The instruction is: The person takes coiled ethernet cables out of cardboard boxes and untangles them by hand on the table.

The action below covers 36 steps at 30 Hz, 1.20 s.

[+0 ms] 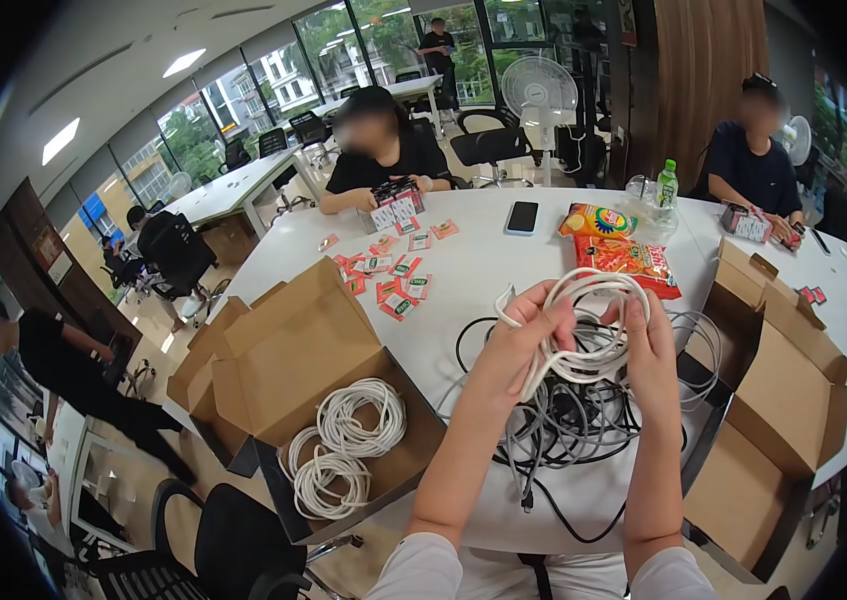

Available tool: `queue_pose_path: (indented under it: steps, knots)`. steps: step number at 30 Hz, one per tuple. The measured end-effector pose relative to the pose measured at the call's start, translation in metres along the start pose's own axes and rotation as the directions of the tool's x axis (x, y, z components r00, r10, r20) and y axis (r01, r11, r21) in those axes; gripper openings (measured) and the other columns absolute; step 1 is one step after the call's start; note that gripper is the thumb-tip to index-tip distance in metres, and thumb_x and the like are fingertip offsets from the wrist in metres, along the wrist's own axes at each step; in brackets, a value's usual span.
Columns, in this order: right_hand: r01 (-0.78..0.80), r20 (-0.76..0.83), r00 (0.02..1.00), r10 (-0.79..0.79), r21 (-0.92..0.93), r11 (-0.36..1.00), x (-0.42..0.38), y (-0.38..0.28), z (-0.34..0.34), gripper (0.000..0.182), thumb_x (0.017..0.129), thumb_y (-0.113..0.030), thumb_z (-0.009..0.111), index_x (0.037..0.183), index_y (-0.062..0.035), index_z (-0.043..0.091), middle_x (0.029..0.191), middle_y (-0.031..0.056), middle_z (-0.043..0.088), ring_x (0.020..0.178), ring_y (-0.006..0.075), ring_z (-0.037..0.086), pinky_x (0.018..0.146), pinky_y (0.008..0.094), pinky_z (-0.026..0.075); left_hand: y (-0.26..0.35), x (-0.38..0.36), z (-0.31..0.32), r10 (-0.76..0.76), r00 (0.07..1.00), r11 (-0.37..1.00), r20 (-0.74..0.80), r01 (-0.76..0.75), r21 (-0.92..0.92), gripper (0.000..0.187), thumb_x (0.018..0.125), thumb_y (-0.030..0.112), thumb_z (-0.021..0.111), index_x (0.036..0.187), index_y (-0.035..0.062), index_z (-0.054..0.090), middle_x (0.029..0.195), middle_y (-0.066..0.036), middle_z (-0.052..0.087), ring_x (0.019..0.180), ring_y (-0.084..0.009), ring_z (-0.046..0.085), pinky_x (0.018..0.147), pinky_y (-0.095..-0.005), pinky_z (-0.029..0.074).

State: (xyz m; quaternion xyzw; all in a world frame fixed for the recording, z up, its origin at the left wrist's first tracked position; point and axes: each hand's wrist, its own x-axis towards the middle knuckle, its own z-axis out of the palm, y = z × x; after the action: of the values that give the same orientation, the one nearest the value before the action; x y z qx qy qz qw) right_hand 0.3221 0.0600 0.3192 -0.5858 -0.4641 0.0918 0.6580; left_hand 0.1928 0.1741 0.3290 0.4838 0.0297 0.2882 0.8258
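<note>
Between my two hands, above the table, hangs a coiled white cable (pixel 583 372). My left hand (pixel 533 338) is closed around the left side of the loops. On the right side, my right hand (pixel 646 345) grips the same coil, with its fingers bent round the strands. Beneath them lies a tangled heap of black and grey cables (pixel 568 425), partly hidden by my hands and forearms. To the left, an open cardboard box (pixel 288 345) holds white cable coils (pixel 361 418) in its base.
Another open cardboard box (pixel 778 400) stands at my right. Snack bags (pixel 623 262), a phone (pixel 520 218) and a green bottle (pixel 666 184) sit farther back. Small red and white packets (pixel 398 285) lie scattered near a person (pixel 383 150) across the table. Another person (pixel 755 155) sits at the right.
</note>
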Motion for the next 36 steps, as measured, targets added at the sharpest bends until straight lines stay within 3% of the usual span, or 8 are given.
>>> queue_pose_path:
  steps: [8, 14, 17, 19, 25, 30, 33, 36]
  knots:
    - [-0.494, 0.458, 0.869, 0.184, 0.82, 0.29, 0.007, 0.008, -0.009, 0.059, 0.1, -0.053, 0.028, 0.112, -0.0031, 0.058, 0.094, 0.0062, 0.063, 0.087, 0.0217, 0.061, 0.077, 0.0379, 0.05, 0.001, 0.001, -0.013, 0.016, 0.995, 0.988, 0.101, 0.0, -0.152, 0.027, 0.098, 0.023, 0.051, 0.113, 0.0005, 0.052, 0.065, 0.003, 0.039, 0.051, -0.004, 0.034, 0.047, -0.0196, 0.031]
    - [-0.607, 0.567, 0.794, 0.22, 0.708, 0.361, 0.002, 0.022, -0.014, 0.038, 0.099, -0.032, 0.047, 0.109, 0.0015, 0.061, 0.101, 0.01, 0.067, 0.092, 0.019, 0.064, 0.084, 0.0359, 0.051, 0.014, -0.013, -0.024, 0.04, 0.988, 0.995, 0.147, -0.053, 0.084, 0.043, 0.098, 0.039, 0.048, 0.114, -0.0005, 0.057, 0.067, 0.004, 0.046, 0.053, -0.002, 0.034, 0.048, -0.0176, 0.027]
    - [-0.597, 0.635, 0.768, 0.085, 0.661, 0.454, -0.004, 0.02, -0.013, 0.038, 0.091, -0.029, 0.061, 0.113, 0.002, 0.06, 0.107, 0.011, 0.066, 0.098, 0.0208, 0.063, 0.088, 0.0369, 0.049, 0.023, -0.02, -0.008, 0.071, 0.978, 0.981, -0.196, -0.033, 0.192, 0.044, 0.096, 0.038, 0.052, 0.116, -0.0016, 0.056, 0.067, 0.004, 0.046, 0.054, -0.0022, 0.035, 0.049, -0.0182, 0.029]
    - [-0.587, 0.651, 0.756, 0.068, 0.627, 0.512, -0.006, 0.029, -0.008, 0.033, 0.091, -0.026, 0.062, 0.112, -0.0011, 0.06, 0.108, 0.0091, 0.065, 0.098, 0.0185, 0.062, 0.089, 0.0355, 0.048, 0.023, -0.015, -0.041, 0.087, 0.992, 0.989, 0.094, -0.097, 0.108, 0.045, 0.094, 0.034, 0.057, 0.12, -0.0029, 0.054, 0.067, 0.004, 0.045, 0.055, -0.0031, 0.036, 0.049, -0.0193, 0.03]
    - [-0.412, 0.361, 0.911, 0.202, 0.756, 0.509, 0.003, 0.016, -0.002, 0.014, 0.092, -0.02, 0.062, 0.097, -0.0079, 0.06, 0.09, -0.0003, 0.063, 0.084, 0.0089, 0.059, 0.08, 0.0292, 0.048, 0.017, -0.001, -0.023, 0.183, 0.98, 0.922, -0.082, -0.2, -0.331, 0.041, 0.096, 0.024, 0.053, 0.125, -0.0042, 0.049, 0.063, 0.005, 0.033, 0.057, -0.0063, 0.034, 0.056, -0.0221, 0.031]
    - [-0.338, 0.222, 0.911, 0.348, 0.885, 0.321, 0.008, 0.013, -0.001, 0.028, 0.098, -0.029, 0.051, 0.078, -0.01, 0.055, 0.077, -0.0003, 0.058, 0.075, 0.0124, 0.056, 0.077, 0.0293, 0.045, 0.009, 0.011, -0.024, 0.095, 0.995, 0.84, -0.033, -0.097, -0.533, 0.027, 0.1, 0.028, 0.044, 0.081, 0.0097, 0.05, 0.064, 0.0, 0.035, 0.058, -0.0113, 0.034, 0.058, -0.027, 0.034]
    - [-0.155, 0.161, 0.987, 0.007, 0.933, 0.325, 0.016, 0.031, -0.008, 0.037, 0.098, -0.038, 0.049, 0.077, -0.0083, 0.059, 0.08, -0.0007, 0.056, 0.076, 0.013, 0.053, 0.077, 0.0329, 0.046, 0.003, 0.013, -0.035, 0.189, 0.976, 0.809, -0.11, -0.219, -0.546, 0.025, 0.1, 0.027, 0.043, 0.085, 0.0084, 0.05, 0.067, -0.002, 0.041, 0.065, -0.0138, 0.041, 0.064, -0.0291, 0.039]
    - [-0.078, -0.037, 0.981, 0.192, 0.825, 0.56, 0.009, 0.015, -0.007, 0.037, 0.099, -0.034, 0.049, 0.073, -0.0087, 0.057, 0.074, -0.0006, 0.053, 0.074, 0.0105, 0.052, 0.074, 0.0283, 0.043, 0.001, 0.016, -0.053, 0.215, 0.972, 0.714, -0.094, -0.223, -0.663, 0.026, 0.1, 0.029, 0.044, 0.102, 0.0054, 0.055, 0.089, -0.008, 0.059, 0.087, -0.0187, 0.055, 0.08, -0.0328, 0.045]
